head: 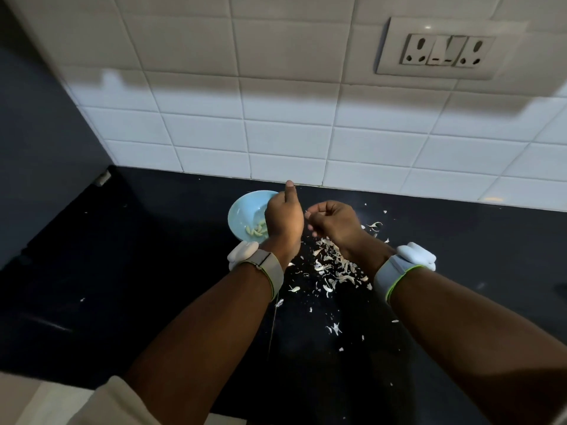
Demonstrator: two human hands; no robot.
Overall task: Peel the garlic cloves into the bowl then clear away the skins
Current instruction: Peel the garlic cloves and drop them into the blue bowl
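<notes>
Hovering my left hand (283,220) over the right edge of the 1 pale blue bowl (242,211) at frame centre, I keep its fingers curled with the thumb sticking up; whether it holds anything I cannot tell. About 4 peeled garlic cloves (256,230) lie in the bowl. Just right, my right hand (333,223) has its fingertips pinched together, on what I cannot make out. Below it, garlic skins (333,266) lie scattered on the black counter (153,271), too many to count. 2 wristbands show.

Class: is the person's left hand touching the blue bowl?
Cannot tell. In the head view the left hand overlaps the blue bowl and hides its right rim; no contact or gap shows.
</notes>
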